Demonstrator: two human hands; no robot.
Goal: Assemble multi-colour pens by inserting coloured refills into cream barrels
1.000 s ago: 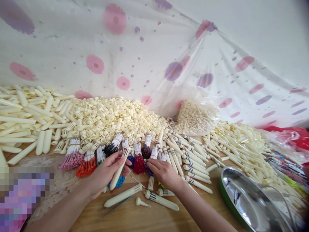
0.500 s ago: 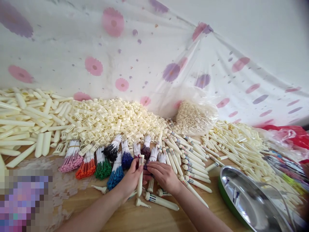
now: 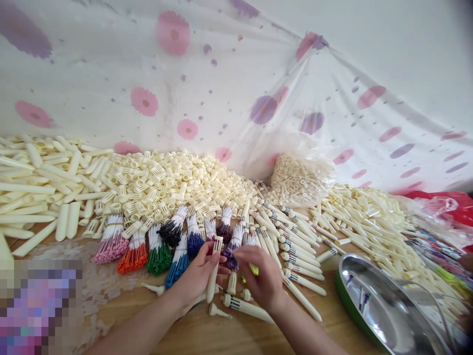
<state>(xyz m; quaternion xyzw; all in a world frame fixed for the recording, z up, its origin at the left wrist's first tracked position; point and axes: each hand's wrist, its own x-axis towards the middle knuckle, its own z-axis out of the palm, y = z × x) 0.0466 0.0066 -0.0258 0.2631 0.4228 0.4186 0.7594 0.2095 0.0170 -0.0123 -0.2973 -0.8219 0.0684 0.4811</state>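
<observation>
A cream pen barrel with a slotted top (image 3: 213, 276) stands nearly upright in my left hand (image 3: 199, 271), its fingers wrapped round it. Just to the right, my right hand (image 3: 260, 276) is raised with bent fingers, slightly blurred; what it holds, if anything, I cannot make out. Yellow-green tips (image 3: 253, 269) show beside its fingers. Beyond my hands are banded bundles of white refills with purple (image 3: 231, 256), blue (image 3: 175, 271), green (image 3: 158, 260), orange (image 3: 132, 258) and pink tips (image 3: 110, 248). A filled pen (image 3: 247, 308) lies below my right hand, near a small nozzle-shaped piece (image 3: 219, 311).
Slotted cream caps (image 3: 177, 177) are heaped behind, with cream barrels (image 3: 48, 177) at the left. Filled pens (image 3: 301, 261) lie in rows on the right. A metal dish (image 3: 391, 305) stands at the lower right, and a clear bag of small parts (image 3: 301, 180) sits behind.
My right hand has moved away from the barrel, slightly to the right, and its fingers have bent down. Yellow-green tips now show by it. My left hand still holds the barrel.
</observation>
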